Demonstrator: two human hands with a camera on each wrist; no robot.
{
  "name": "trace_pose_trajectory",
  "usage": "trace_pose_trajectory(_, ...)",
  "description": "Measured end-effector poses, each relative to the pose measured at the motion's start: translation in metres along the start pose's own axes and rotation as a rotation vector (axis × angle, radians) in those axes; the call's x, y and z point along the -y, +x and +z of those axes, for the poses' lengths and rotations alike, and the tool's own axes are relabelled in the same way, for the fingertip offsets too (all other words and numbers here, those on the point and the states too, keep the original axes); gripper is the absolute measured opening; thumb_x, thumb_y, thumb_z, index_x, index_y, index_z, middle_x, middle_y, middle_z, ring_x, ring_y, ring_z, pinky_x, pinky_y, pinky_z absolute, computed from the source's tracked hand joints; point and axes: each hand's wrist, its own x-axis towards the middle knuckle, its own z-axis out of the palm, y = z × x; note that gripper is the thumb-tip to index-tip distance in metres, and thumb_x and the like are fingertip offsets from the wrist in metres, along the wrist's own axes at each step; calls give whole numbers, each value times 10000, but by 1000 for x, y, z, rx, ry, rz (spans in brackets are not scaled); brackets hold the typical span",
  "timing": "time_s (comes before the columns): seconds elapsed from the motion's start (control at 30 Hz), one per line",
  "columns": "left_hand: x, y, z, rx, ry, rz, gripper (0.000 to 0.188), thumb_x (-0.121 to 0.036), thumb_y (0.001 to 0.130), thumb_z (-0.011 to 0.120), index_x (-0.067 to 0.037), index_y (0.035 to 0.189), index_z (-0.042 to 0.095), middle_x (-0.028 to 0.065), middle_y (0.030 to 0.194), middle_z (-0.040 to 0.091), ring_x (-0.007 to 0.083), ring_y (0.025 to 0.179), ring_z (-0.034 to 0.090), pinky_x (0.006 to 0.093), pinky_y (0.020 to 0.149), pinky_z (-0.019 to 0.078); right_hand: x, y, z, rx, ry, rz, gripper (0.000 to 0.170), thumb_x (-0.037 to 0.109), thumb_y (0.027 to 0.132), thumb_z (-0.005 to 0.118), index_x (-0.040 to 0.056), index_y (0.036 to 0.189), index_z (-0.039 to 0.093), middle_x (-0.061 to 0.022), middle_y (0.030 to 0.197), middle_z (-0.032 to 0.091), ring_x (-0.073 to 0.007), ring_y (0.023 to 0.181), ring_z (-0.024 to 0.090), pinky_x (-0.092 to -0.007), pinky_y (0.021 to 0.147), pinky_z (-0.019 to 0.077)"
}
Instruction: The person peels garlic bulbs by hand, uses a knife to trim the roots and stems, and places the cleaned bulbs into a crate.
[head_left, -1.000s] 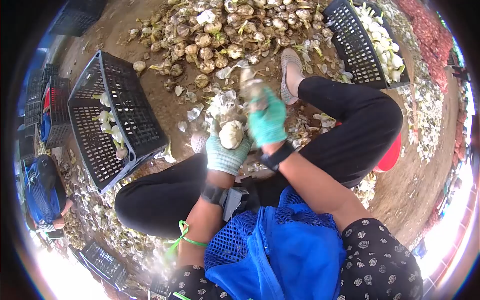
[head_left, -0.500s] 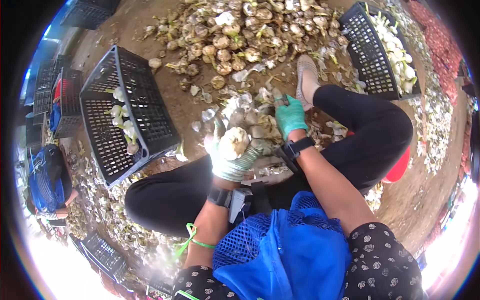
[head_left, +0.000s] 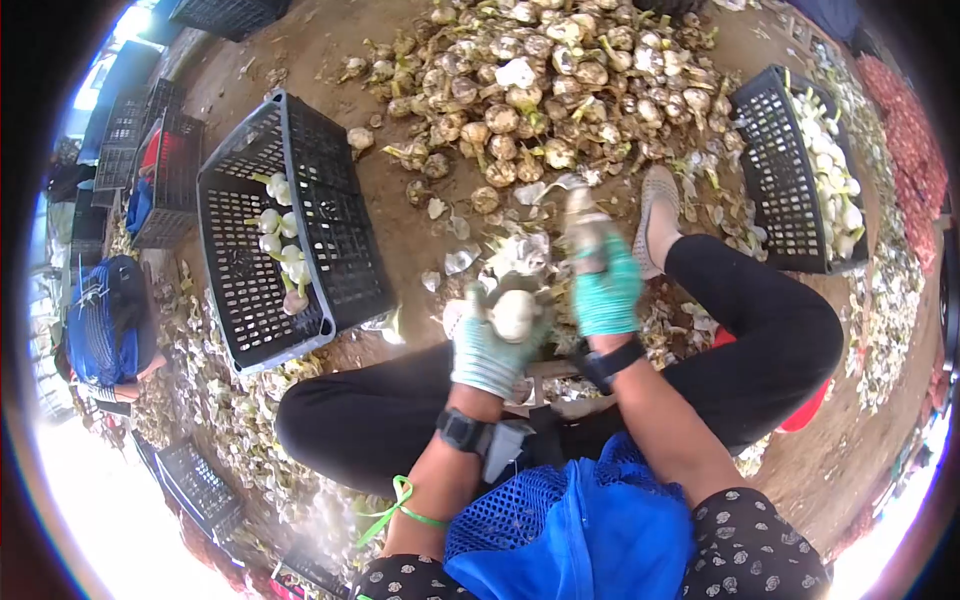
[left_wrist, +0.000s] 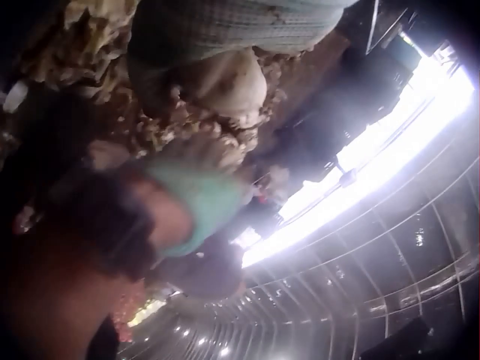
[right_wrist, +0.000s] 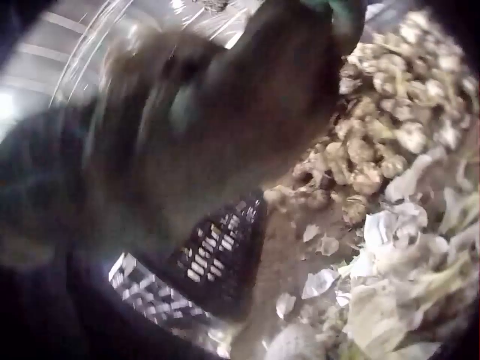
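In the head view a pale garlic bulb [head_left: 513, 316] rests in my gloved left hand [head_left: 487, 352], with the thumb up along its left side. The left wrist view shows the bulb [left_wrist: 236, 84] under the striped glove [left_wrist: 240, 26]. My right hand [head_left: 606, 285], in a green glove with dirty fingertips, is raised to the right of the bulb, apart from it. Its fingers are blurred, and whether they hold anything cannot be made out. Dark and smeared, the right hand [right_wrist: 217, 112] fills much of the right wrist view.
A heap of unpeeled bulbs [head_left: 560, 80] lies ahead. Black crates with cleaner bulbs stand at left [head_left: 345, 220] and right [head_left: 775, 170]. Loose skins [head_left: 520, 255] litter the ground beyond the hands. Another person [head_left: 105, 320] is at far left.
The scene has shifted right and slightly down in the head view. My right hand was lower and drawn right half a second ago; now its fingers point up. The left still holds a bulb.
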Motion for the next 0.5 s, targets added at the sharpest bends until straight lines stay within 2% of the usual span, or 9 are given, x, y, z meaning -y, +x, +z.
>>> trace_pose_trajectory(0.07, -39, -13, 16, -14, -189, 201, 573, -554, 787, 333, -45, 1001, 491, 128, 906, 543, 273, 822, 511, 437, 770, 418, -8, 14, -13, -152, 51, 49, 195, 27, 778, 461, 19, 956, 540, 19, 711, 539, -50, 589, 471, -203, 497, 377)
trace_pose_trajectory(0.13, -73, -25, 31, 326, -311, 526, 606, -569, 745, 413, -28, 1011, 476, 146, 943, 528, 262, 821, 515, 406, 730, 440, -36, 22, -27, -87, 119, 227, 233, 39, 793, 464, 10, 1016, 523, 27, 704, 523, -47, 558, 439, -194, 487, 367)
trace_pose_trajectory(0.2, -100, -33, 46, 296, -287, 624, 638, -557, 707, 491, -3, 1022, 458, 151, 997, 505, 257, 820, 513, 354, 690, 449, -48, 22, -12, -147, 30, 171, 244, 47, 808, 453, 11, 1041, 514, 30, 713, 506, -35, 552, 403, -174, 478, 344)
trace_pose_trajectory(0.23, -107, -29, 49, 280, -202, 699, 667, -545, 673, 546, 13, 1027, 448, 157, 1027, 492, 250, 822, 510, 312, 664, 444, -35, 19, -10, -114, 100, 436, 243, 23, 807, 444, -4, 1039, 514, 29, 707, 472, -26, 574, 383, -165, 480, 322)
trace_pose_trajectory(0.27, -106, -27, 64, 241, -135, 715, 608, -502, 705, 547, 10, 1019, 455, 147, 971, 514, 234, 797, 512, 307, 656, 438, -47, 16, -4, -88, 112, 440, 243, 23, 807, 444, -4, 1039, 514, 29, 707, 472, -26, 574, 383, -165, 480, 322)
trace_pose_trajectory(0.33, -111, 2, 58, -14, -6, 641, 505, -435, 731, 556, -20, 1008, 476, 129, 901, 529, 228, 762, 516, 309, 641, 431, -81, 12, 3, -68, 287, 449, 222, 0, 800, 444, -11, 1004, 531, 39, 672, 432, -24, 549, 351, -170, 457, 293)
trace_pose_trajectory(0.4, -110, 49, 25, -46, 350, 479, 406, -332, 759, 540, -31, 1024, 482, 123, 889, 532, 218, 734, 516, 316, 644, 425, -73, 17, 3, -72, 424, 599, 213, -15, 794, 443, -15, 982, 541, 47, 638, 402, -25, 521, 329, -177, 447, 277)
trace_pose_trajectory(0.47, -92, 86, 28, -397, 896, 536, 382, -224, 741, 556, -39, 1069, 494, 106, 946, 531, 189, 831, 515, 282, 685, 436, -56, 19, 3, 96, 95, 574, 207, -6, 793, 451, -20, 979, 542, 46, 631, 403, -27, 514, 325, -175, 449, 272)
trace_pose_trajectory(0.5, -92, 119, 4, -477, 1269, 593, 425, -227, 726, 561, -44, 1098, 469, 127, 981, 521, 223, 865, 513, 298, 722, 431, -60, 19, 2, 106, 41, 541, 187, 20, 797, 471, -22, 964, 543, 28, 675, 467, -30, 571, 387, -172, 490, 318)
